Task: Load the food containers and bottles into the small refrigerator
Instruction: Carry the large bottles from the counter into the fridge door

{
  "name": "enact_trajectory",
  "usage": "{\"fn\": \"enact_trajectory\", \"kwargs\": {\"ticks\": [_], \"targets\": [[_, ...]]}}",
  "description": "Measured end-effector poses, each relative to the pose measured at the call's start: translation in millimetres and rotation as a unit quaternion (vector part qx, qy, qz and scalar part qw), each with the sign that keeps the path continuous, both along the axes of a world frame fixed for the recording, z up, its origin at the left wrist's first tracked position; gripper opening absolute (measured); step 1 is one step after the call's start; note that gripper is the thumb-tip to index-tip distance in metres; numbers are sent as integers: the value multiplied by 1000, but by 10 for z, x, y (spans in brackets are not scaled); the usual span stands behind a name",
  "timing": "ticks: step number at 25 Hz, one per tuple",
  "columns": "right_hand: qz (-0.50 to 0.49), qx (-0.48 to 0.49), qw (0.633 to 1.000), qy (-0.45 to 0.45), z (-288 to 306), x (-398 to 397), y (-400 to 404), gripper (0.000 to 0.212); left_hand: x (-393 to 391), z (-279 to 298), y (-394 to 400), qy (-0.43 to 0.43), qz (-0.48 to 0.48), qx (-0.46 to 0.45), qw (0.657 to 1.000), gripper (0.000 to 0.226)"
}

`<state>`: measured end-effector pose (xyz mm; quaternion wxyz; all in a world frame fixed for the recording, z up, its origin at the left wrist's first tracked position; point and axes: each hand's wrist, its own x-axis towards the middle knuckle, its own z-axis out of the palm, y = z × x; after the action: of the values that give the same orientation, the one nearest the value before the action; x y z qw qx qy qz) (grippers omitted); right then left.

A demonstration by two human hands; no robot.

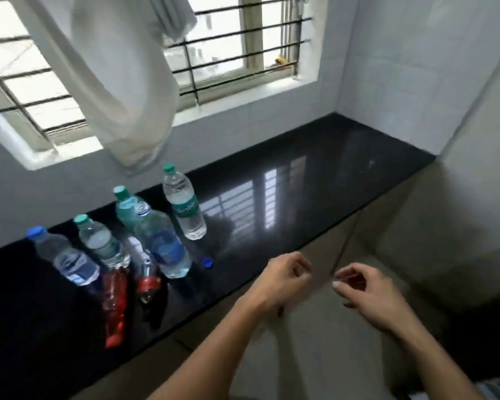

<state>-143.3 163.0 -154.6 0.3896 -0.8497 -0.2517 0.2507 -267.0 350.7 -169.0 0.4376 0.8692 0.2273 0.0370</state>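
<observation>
From the head camera we look down on a black polished counter (315, 180) that runs under a barred window (237, 53), with a white cloth (122, 82) hanging in front of the glass. The bottles stand in a cluster at the left part of the counter. Farthest right is a clear bottle with a green cap (184, 204); left of it and nearer stands an uncapped bottle with a blue label (162, 243), with a teal-capped bottle (124, 207) just behind it, so close that we cannot tell whether they touch. Further left come another green-capped bottle (101, 241) and a blue-capped bottle (65, 256). Two red bottles (116, 287) stand nearer to us, blurred. A loose blue cap (207, 262) lies on the counter just right of the uncapped bottle.

Our left hand (283, 280) hovers over the near edge of the counter, fingers curled loosely inward and holding nothing. Our right hand (367, 288) hangs beside it off the counter (over the pale floor), its fingers also half curled and empty. The loose cap is the nearest thing to the left fingers, yet clearly apart; all bottles stand further left, well apart from both hands.
</observation>
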Motion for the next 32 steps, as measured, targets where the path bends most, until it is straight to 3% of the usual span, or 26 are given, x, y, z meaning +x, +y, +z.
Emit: {"fn": "enact_trajectory", "kwargs": {"ticks": [5,8,12,16,19,22,25,27,29,32], "targets": [[140,5,987,-77,352,-589,1371,14,-1008,221,839,-68,106,-14,992,13],[189,-22,977,-93,260,-884,1963,20,-1403,285,1128,-95,116,10,989,12],[235,-94,960,-118,-56,-1073,2614,37,-1755,467,1589,-176,199,29,964,18],[280,-182,928,-166,-485,-1214,3146,55,-2016,649,1922,-239,277,75,928,36],[315,-218,902,-200,-829,-1348,3300,48,-2074,557,2110,-226,324,134,909,65],[303,-192,909,-212,-1023,-1414,3286,24,-2002,459,2238,-184,290,117,932,85],[238,-151,937,-205,-788,-1318,3342,23,-1874,381,2303,-169,265,88,945,89],[123,-13,980,-154,-299,-1254,3455,21,-1785,305,2363,-176,269,65,945,81],[59,140,985,-79,301,-1250,3530,20,-1712,216,2419,-184,271,50,944,67],[160,200,962,-94,937,-1379,3542,21,-1664,144,2426,-198,261,30,944,52]]}}
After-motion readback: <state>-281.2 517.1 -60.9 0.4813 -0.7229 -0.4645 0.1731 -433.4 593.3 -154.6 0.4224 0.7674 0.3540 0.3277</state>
